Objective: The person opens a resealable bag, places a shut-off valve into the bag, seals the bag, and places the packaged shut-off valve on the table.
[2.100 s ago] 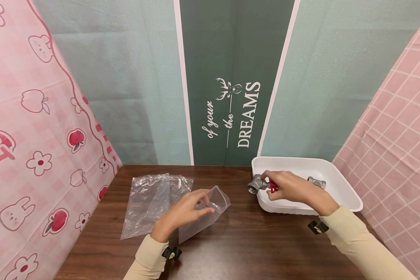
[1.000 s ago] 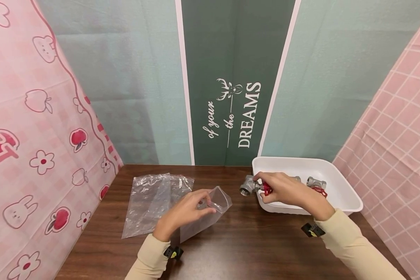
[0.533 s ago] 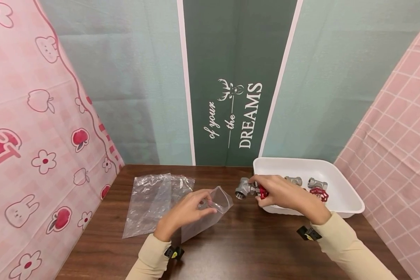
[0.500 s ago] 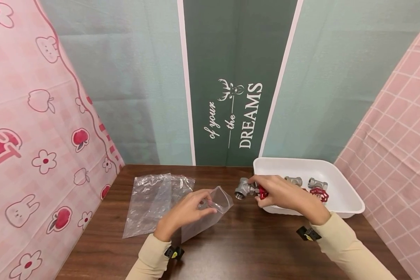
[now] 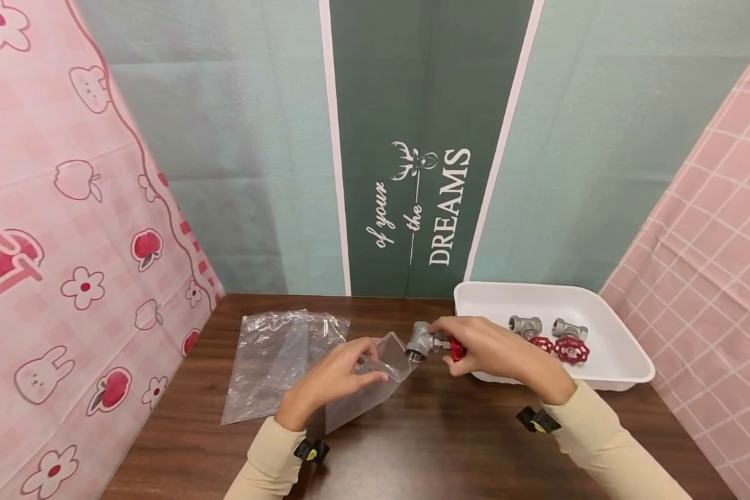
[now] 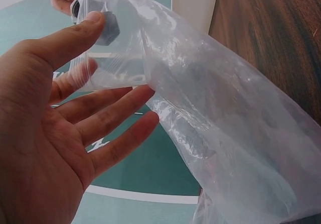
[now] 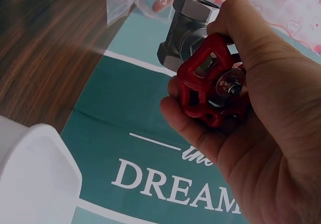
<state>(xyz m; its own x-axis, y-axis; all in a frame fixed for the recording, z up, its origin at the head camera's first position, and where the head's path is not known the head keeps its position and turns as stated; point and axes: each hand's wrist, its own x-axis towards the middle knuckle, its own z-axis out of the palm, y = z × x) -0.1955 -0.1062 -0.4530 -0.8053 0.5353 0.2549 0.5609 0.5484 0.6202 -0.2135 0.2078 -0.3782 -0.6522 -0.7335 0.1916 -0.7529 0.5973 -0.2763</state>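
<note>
A clear zip-lock bag (image 5: pixel 365 399) stands tilted with its mouth spread apart. My left hand (image 5: pixel 332 376) pinches the bag's rim between thumb and index finger; in the left wrist view its other fingers extend beside the plastic. My right hand (image 5: pixel 494 351) grips the red handwheel (image 7: pixel 208 86) of a gate valve (image 5: pixel 422 340). The valve's grey metal body (image 7: pixel 188 30) points left, right at the bag's mouth, and overlaps the bag's edge in the head view. Seen through the plastic in the left wrist view, the dark hexagonal end of the valve (image 6: pixel 109 29) shows near my thumb.
A white tray (image 5: pixel 621 347) at the back right holds two more valves with red handwheels (image 5: pixel 571 349). Flat clear zip-lock bags (image 5: pixel 265 368) lie overlapping on the brown wooden table (image 5: pixel 450 444) at the left. Fabric curtains surround the table's back and sides.
My right hand has carried the valve leftward from above the tray to the bag's mouth, bringing the tray's valves into view. My left hand keeps its hold on the bag, nearly unmoved.
</note>
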